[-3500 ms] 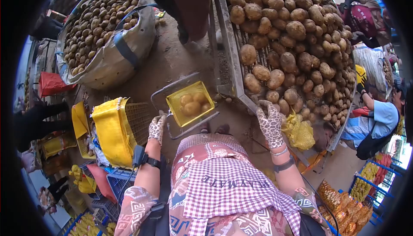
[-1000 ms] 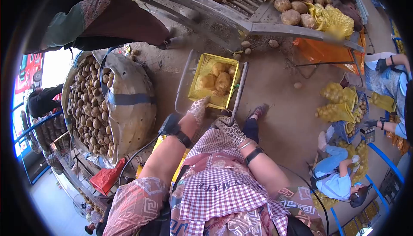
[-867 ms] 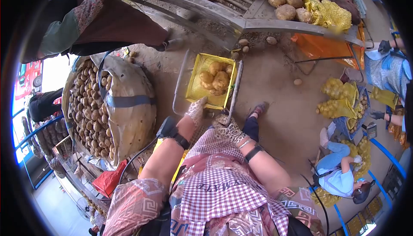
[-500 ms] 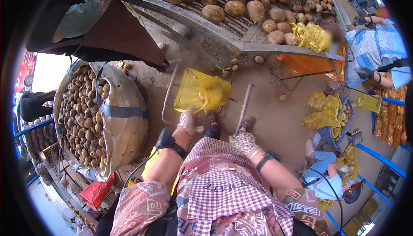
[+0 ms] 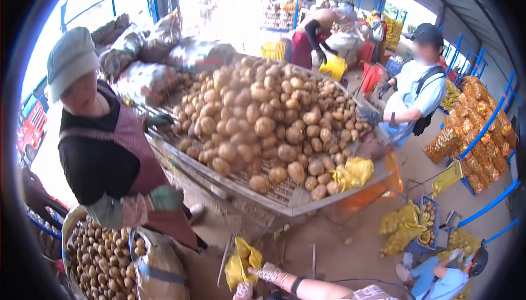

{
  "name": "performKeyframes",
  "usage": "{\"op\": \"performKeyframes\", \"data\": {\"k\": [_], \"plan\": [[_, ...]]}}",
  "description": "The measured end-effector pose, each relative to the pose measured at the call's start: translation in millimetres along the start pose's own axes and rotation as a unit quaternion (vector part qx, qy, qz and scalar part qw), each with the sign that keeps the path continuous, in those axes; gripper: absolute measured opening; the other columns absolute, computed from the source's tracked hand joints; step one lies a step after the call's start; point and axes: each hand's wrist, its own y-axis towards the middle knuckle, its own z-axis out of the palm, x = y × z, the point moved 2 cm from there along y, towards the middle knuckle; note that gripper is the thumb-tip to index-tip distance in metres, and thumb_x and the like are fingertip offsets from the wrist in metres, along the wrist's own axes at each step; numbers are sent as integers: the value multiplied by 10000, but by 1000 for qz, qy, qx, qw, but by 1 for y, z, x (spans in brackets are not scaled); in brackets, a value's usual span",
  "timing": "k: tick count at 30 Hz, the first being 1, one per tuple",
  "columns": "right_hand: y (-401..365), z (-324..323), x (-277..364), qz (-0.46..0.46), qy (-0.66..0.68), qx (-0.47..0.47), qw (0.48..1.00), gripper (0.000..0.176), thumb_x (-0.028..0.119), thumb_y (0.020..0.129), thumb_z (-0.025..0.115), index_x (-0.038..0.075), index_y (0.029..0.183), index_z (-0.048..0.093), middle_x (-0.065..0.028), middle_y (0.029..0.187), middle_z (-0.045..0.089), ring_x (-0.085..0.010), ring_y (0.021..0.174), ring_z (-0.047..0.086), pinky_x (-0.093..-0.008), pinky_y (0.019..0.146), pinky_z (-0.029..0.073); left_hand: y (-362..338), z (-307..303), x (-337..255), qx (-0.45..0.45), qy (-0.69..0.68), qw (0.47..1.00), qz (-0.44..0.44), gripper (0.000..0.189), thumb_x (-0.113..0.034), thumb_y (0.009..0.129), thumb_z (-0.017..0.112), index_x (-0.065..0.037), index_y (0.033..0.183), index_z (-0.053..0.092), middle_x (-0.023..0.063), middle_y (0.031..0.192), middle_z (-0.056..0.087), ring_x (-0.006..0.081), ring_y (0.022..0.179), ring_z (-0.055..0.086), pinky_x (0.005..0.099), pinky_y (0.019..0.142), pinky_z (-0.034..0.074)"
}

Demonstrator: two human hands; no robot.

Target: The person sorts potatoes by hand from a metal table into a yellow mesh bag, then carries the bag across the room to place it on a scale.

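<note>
The bottom edge cuts the left hand (image 5: pixel 243 292), so its grip on the yellow bag (image 5: pixel 243 260) is unclear

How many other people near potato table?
4: person in grey cap, left of table; person in dark cap, its right; one bent over beyond far end; one crouching lower right. Others behind may be hidden.

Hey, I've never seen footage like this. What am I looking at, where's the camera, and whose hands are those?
This is one picture from a camera worn on a person's head, showing what they face. Their gloved right hand and left hand show at the bottom edge, both at a yellow mesh bag; the grip is too small to judge. Ahead, a metal sorting table is heaped with potatoes. A co-worker in an apron stands beside it, another person across.
</note>
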Motion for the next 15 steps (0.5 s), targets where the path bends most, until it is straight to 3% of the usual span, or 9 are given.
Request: {"op": "performKeyframes", "data": {"k": [2,4,5,11,15], "plan": [[54,31,-22,29,-196,10,980,735,665,780,593,55,1188,630,-173,1210,627,-281,1189,561,-409,1012,418,-6,-11,7,-61,-20,998,13,555,-345,896,529,-88,1375,417,176,1388,433,362,1273,403,428,1062,334],[47,30,-30,-12,-257,78,963,565,559,833,606,60,1088,672,-168,1000,691,-283,930,671,-399,816,528,-5,-17,10,-75,-28,997,22,538,-347,893,532,-93,1356,429,170,1363,443,356,1249,414,425,1043,343],[75,51,-89,49,65,40,996,396,446,906,582,63,939,675,-95,718,661,-211,576,629,-323,521,510,-2,-19,11,-79,-30,996,24,530,-347,892,533,-95,1347,434,167,1350,449,353,1237,420,424,1033,347],[-3,18,-48,-65,272,61,958,355,401,921,576,60,960,666,-77,715,659,-191,569,618,-297,501,492,-3,-27,18,-96,-37,994,20,482,-351,882,543,-110,1292,468,148,1274,480,333,1164,453,416,976,374],[-26,11,-36,-87,341,77,933,328,371,931,573,58,975,660,-66,713,658,-178,564,611,-280,487,479,-12,-29,24,-104,-46,993,8,450,-354,876,550,-120,1255,490,136,1223,502,321,1115,475,410,937,391]]}}
